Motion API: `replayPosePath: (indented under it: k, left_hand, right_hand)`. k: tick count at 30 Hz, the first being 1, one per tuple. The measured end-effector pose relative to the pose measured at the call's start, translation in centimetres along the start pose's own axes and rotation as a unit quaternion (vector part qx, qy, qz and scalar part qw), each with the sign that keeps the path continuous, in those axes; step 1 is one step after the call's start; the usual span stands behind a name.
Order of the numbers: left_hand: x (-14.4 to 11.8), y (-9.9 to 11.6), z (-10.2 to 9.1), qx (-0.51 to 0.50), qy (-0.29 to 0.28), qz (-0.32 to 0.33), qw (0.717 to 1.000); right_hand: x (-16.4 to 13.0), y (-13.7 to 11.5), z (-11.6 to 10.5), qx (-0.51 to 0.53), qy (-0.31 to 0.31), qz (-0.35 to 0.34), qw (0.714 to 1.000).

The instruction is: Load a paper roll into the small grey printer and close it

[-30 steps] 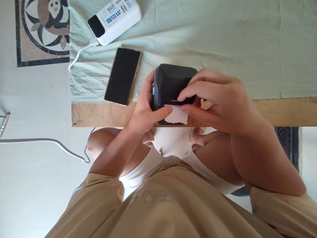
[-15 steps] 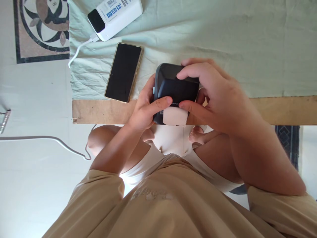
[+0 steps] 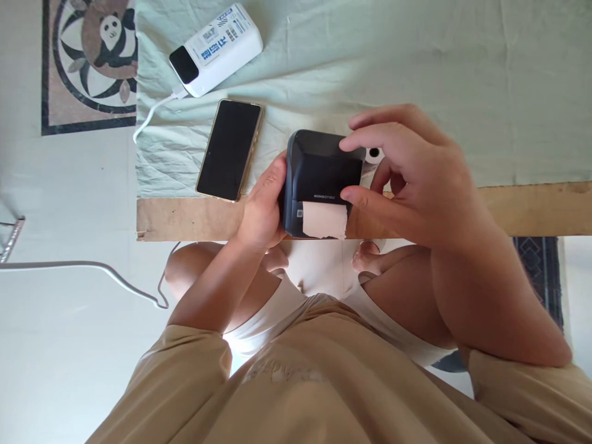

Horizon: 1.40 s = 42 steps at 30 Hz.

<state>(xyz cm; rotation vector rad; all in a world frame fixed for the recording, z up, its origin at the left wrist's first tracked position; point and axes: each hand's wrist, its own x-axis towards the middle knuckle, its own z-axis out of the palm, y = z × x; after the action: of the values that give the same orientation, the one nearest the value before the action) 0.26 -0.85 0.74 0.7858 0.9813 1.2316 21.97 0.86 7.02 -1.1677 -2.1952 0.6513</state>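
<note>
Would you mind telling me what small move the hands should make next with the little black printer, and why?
Probably pinch the paper strip with the right hand and tear it off. It hangs ragged-edged from the black printer, the right thumb sits beside it, and the left hand steadies the body.

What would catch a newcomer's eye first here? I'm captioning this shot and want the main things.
A small black printer sits at the table's near edge, a strip of white paper sticking out of its front. The left hand grips its left side and the right hand holds its top and front. To the left on the pale green cloth lie a dark-screened phone and a white power bank.
</note>
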Motion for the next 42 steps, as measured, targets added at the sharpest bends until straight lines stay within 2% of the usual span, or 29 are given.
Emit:
replayPosePath:
  k: [5, 8, 11, 13, 16, 18, 21, 24, 26, 30, 33, 36, 39, 40, 42]
  left_hand:
    - [-0.3, 0.2, -0.1, -0.003, 0.013, 0.014, 1.0]
    - [-0.1, 0.2, -0.3, -0.007, 0.013, 0.001, 1.0]
    - [0.3, 0.2, -0.6, -0.012, 0.004, -0.015, 1.0]
    - [0.4, 0.2, -0.7, -0.021, -0.014, -0.027, 0.999]
    - [0.2, 0.1, -0.8, -0.034, -0.055, -0.014, 0.998]
    - [0.0, -0.1, -1.0, -0.042, -0.063, -0.004, 0.997]
    - [-0.1, -0.2, -1.2, -0.034, -0.055, 0.005, 0.998]
    - [-0.1, -0.3, -1.5, 0.004, -0.069, 0.025, 0.997]
    - [-0.1, -0.2, -1.6, 0.022, -0.084, 0.028, 0.996]
    - [-0.1, -0.1, -1.5, 0.039, -0.1, 0.031, 0.994]
    - [-0.1, 0.0, -1.3, 0.05, -0.098, 0.039, 0.993]
    - [-0.1, 0.0, -1.1, 0.037, -0.069, 0.046, 0.996]
    - [0.0, 0.1, -1.0, 0.018, -0.033, 0.028, 0.999]
    - [0.1, 0.1, -1.0, 0.01, -0.028, 0.016, 0.999]
    - [0.3, 0.3, -0.9, -0.007, -0.03, -0.003, 1.0]
  right_hand:
    - [-0.1, -0.6, 0.1, 0.015, -0.035, -0.001, 0.999]
    - [0.0, -1.0, 0.4, 0.018, -0.014, -0.014, 1.0]
    - [0.1, -1.1, 0.5, -0.035, 0.056, -0.066, 0.996]
    - [0.3, -1.1, 0.7, -0.06, 0.132, -0.083, 0.986]
    - [0.6, -1.1, 1.1, -0.015, 0.259, -0.045, 0.965]
    - [0.8, -1.2, 1.4, 0.04, 0.304, -0.021, 0.952]
    - [0.7, -1.4, 1.7, 0.025, 0.277, -0.025, 0.96]
    - [0.5, -1.6, 1.9, -0.095, 0.16, -0.013, 0.982]
    - [0.3, -1.6, 2.2, -0.154, 0.083, 0.004, 0.984]
    - [0.2, -1.6, 2.4, -0.18, 0.011, 0.004, 0.984]
    - [0.2, -1.9, 1.5, -0.118, -0.019, 0.028, 0.992]
    - [0.1, -1.6, -0.6, 0.067, -0.011, 0.037, 0.997]
    - [0.0, 0.6, -2.5, 0.261, 0.092, 0.026, 0.961]
    - [0.0, 1.9, -2.9, 0.297, 0.141, 0.039, 0.944]
    - [-0.1, 4.8, -3.0, 0.297, 0.224, 0.114, 0.921]
